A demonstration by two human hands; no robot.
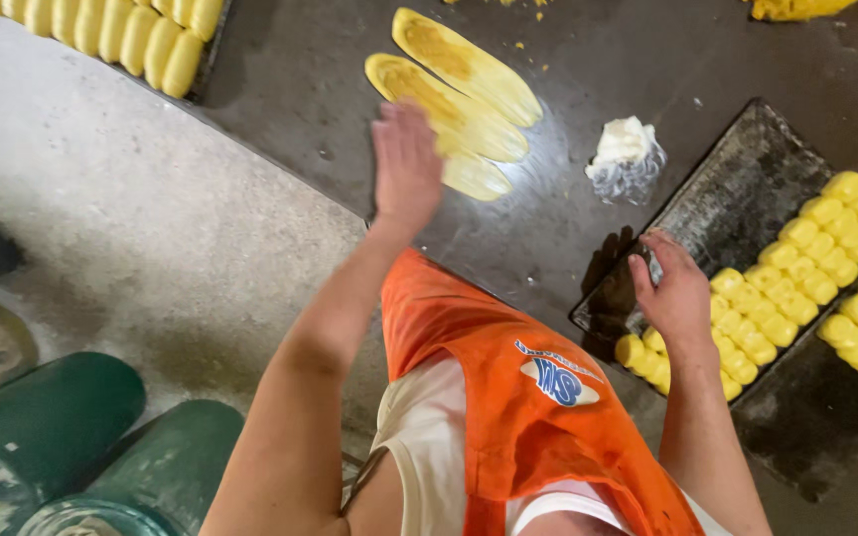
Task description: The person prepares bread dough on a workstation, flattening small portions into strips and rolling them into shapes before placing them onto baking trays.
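The left hand [406, 164] lies open and flat, palm down, on the near end of three long flattened yellow dough strips [459, 94] spread on the dark desk [290, 89]. The right hand [675, 293] rests with loosely curled fingers on the near corner of a dark baking tray [737, 189], touching the rows of small yellow dough rolls [796, 268]. A white lump of fat [625, 149] sits between strips and tray.

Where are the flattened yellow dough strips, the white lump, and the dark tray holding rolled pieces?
Flattened yellow dough strips [464, 84]: head view, on the middle strip's surface.
White lump [623, 144]: head view, on its top.
Dark tray [737, 189]: head view, on a bare part of its floor.
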